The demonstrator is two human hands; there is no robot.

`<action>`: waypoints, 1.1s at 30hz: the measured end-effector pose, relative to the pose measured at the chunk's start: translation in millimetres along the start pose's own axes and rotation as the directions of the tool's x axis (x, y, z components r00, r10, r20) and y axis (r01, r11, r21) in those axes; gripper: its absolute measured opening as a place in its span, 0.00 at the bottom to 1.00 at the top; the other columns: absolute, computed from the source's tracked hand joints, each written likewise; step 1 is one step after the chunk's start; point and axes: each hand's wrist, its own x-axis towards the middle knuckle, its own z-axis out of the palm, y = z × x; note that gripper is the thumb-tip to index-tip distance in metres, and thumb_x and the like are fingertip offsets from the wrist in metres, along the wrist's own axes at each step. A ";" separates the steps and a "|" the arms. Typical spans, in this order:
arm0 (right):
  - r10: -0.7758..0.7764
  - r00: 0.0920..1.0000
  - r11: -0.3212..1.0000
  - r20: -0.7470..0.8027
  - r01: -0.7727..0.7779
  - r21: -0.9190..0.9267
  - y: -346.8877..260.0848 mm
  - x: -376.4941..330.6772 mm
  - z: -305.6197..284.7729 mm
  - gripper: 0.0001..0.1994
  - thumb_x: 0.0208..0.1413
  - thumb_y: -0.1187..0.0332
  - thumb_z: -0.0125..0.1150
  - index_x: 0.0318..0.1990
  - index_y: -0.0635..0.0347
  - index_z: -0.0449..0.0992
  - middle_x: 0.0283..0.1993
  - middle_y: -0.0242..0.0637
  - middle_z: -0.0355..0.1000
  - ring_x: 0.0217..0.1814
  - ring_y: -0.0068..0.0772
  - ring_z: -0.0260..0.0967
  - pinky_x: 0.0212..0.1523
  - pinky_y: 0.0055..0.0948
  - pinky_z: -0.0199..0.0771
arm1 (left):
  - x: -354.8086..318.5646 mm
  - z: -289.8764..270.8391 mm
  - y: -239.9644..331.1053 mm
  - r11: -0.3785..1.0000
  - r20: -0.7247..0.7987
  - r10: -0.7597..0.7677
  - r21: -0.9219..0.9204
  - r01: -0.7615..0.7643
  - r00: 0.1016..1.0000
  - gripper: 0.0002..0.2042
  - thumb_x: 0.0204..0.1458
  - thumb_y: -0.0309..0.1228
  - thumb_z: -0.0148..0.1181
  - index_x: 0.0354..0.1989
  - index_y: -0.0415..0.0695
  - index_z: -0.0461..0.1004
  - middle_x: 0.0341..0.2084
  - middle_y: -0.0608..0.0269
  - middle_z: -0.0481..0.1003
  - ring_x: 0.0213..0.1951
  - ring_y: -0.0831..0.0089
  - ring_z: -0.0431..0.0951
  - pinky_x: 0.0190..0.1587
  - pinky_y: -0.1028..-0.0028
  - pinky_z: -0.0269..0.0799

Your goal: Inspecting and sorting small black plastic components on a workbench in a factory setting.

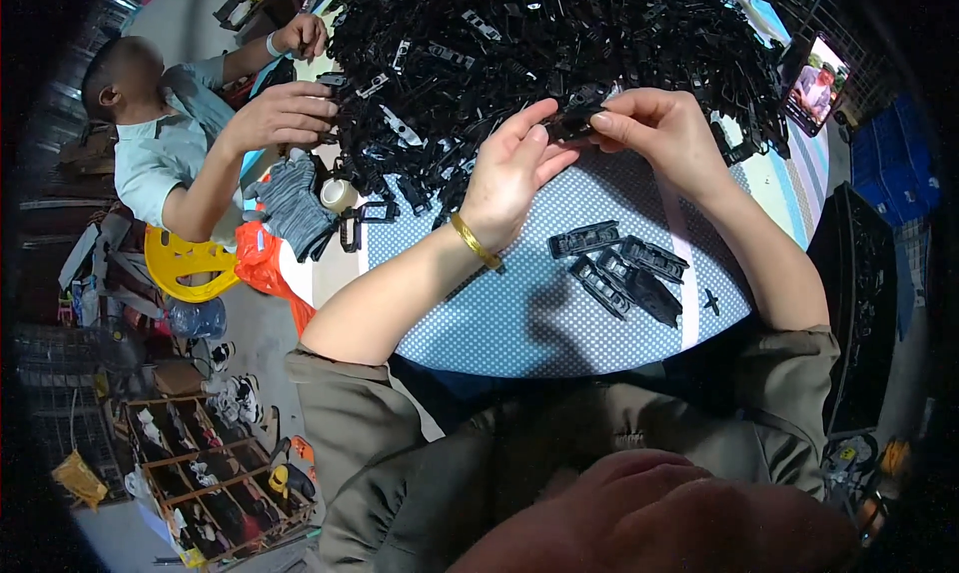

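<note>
My left hand (511, 169) and my right hand (661, 125) meet over a table, both gripping one small black plastic part (571, 125) between their fingertips. A gold bangle (474, 241) circles my left wrist. Just behind the hands rises a big heap of black plastic parts (559, 43). Nearer to me, several finished black rectangular pieces (621, 269) lie side by side on the blue dotted cloth (519, 313).
A co-worker sits at the left, one hand (285, 115) at the heap's edge, the other hand (300, 35) farther back. A grey glove (292, 205), a tape roll (338, 193), a yellow plastic piece (185, 261) and an orange bag (262, 258) are at the left. A shoe rack (215, 478) stands on the floor.
</note>
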 end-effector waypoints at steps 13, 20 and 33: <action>-0.021 0.999 0.999 0.046 0.019 0.037 6.4 -1.4 3.4 0.08 0.47 0.69 0.60 0.29 0.67 0.75 0.26 0.34 0.72 0.25 0.19 0.68 0.28 0.18 0.69 | 0.8 -3.7 -3.6 0.999 -0.006 0.039 0.011 -0.039 0.999 0.19 0.56 0.26 0.41 0.55 0.32 0.53 0.45 0.51 0.67 0.44 0.70 0.71 0.49 0.72 0.68; -0.058 0.997 0.849 -0.041 0.027 -0.528 -10.4 -1.6 -4.2 0.12 0.42 0.64 0.65 0.31 0.64 0.76 0.23 0.28 0.70 0.23 0.17 0.64 0.26 0.18 0.65 | -3.8 2.4 12.3 0.986 -0.025 0.057 0.156 -0.052 0.998 0.20 0.51 0.22 0.49 0.53 0.35 0.58 0.38 0.55 0.71 0.37 0.76 0.73 0.41 0.79 0.72; -0.109 0.956 0.956 0.271 0.175 -0.233 -7.6 8.9 -30.9 0.12 0.47 0.67 0.59 0.37 0.64 0.75 0.31 0.34 0.72 0.32 0.20 0.69 0.33 0.20 0.69 | 1.4 2.4 22.7 0.995 0.223 -0.010 0.094 -0.011 0.975 0.20 0.52 0.25 0.49 0.54 0.35 0.57 0.40 0.57 0.71 0.38 0.74 0.74 0.44 0.76 0.71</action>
